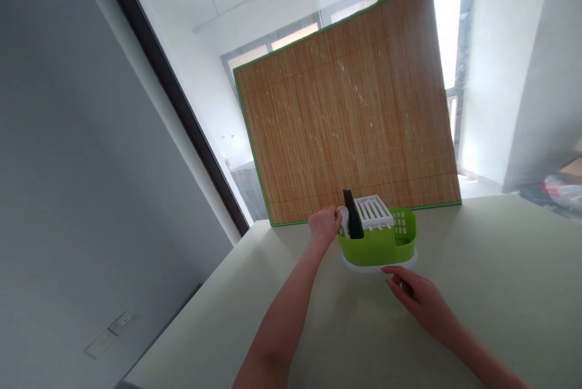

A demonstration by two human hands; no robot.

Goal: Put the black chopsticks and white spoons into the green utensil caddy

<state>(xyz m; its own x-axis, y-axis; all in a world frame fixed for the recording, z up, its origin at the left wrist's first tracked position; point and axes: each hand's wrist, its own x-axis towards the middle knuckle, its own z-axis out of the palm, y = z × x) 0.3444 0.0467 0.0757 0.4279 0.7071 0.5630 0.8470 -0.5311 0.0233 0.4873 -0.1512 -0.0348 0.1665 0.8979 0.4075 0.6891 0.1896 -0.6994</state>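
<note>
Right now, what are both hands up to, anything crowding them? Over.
Left hand at white spoon, grip unclear. Right hand open, empty, just in front of green caddy. Black upright piece close beside spoon.

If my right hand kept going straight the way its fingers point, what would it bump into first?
Probably the white base under the green basket: your right hand points at its front edge. How far away it is isn't clear.

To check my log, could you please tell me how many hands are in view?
2: left hand at the spoon, right hand in front of the green caddy.
</note>
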